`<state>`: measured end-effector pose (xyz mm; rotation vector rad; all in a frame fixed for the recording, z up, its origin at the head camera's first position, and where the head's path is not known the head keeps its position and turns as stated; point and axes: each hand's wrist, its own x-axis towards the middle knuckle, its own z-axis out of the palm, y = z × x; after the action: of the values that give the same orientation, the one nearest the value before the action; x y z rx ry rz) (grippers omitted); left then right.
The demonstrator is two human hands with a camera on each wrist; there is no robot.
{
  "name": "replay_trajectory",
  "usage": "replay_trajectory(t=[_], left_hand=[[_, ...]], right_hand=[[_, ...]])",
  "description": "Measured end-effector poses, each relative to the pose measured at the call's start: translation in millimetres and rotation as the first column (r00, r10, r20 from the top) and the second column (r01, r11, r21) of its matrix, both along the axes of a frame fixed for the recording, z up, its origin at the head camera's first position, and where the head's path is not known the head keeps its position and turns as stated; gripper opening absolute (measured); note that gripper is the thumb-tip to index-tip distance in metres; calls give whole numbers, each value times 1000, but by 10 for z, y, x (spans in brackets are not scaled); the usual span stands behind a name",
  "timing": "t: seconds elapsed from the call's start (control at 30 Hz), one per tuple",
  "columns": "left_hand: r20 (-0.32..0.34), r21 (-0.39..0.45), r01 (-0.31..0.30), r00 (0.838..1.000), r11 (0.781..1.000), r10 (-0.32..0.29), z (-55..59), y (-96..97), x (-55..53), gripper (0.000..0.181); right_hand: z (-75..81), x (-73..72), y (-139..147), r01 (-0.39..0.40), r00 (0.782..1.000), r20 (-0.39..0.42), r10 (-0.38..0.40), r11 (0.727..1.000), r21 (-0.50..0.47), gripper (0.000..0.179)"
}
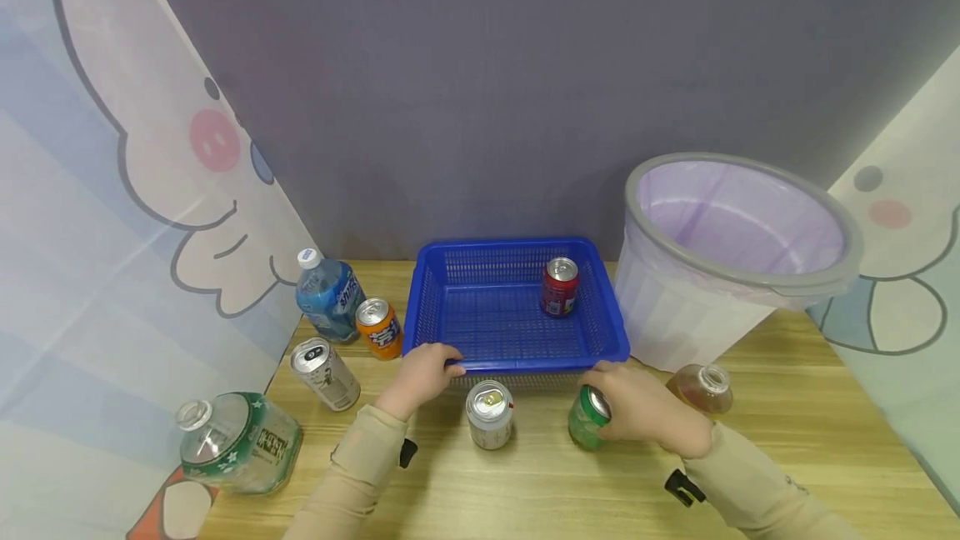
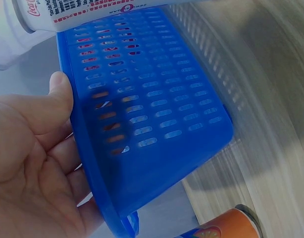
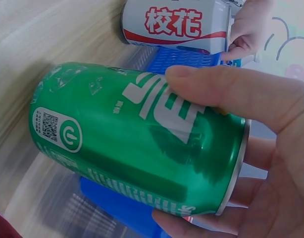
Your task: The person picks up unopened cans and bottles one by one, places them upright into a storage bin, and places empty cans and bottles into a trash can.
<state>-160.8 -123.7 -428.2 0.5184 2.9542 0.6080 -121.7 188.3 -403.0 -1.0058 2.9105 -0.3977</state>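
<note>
A blue plastic basket (image 1: 491, 315) stands at the middle of the table with a red can (image 1: 559, 287) upright inside it. My left hand (image 1: 424, 375) grips the basket's front rim near its left corner; in the left wrist view the thumb lies on one side of the rim (image 2: 85, 144) and the fingers on the other. With my right hand (image 1: 647, 408) I hold a green soda can (image 3: 127, 144) around its top, thumb on one side and fingers on the other. Between the hands a white and silver can (image 1: 490, 415) stands upright in front of the basket.
Left of the basket are a blue-labelled bottle (image 1: 328, 297), an orange can (image 1: 379, 328), a tilted white can (image 1: 326, 373) and a large clear bottle with green label (image 1: 242, 443). A lined white bin (image 1: 675, 298) stands at right, a bottle of brown liquid (image 1: 702, 388) before it.
</note>
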Motion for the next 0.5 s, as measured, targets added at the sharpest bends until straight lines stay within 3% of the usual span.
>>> replay_trajectory(t=[0.5], left_hand=[[-6, 5, -2, 1000, 1000, 2, -3, 4, -9, 19]], right_hand=[[219, 21, 25, 16, 999, 36, -16, 1000, -15, 51]])
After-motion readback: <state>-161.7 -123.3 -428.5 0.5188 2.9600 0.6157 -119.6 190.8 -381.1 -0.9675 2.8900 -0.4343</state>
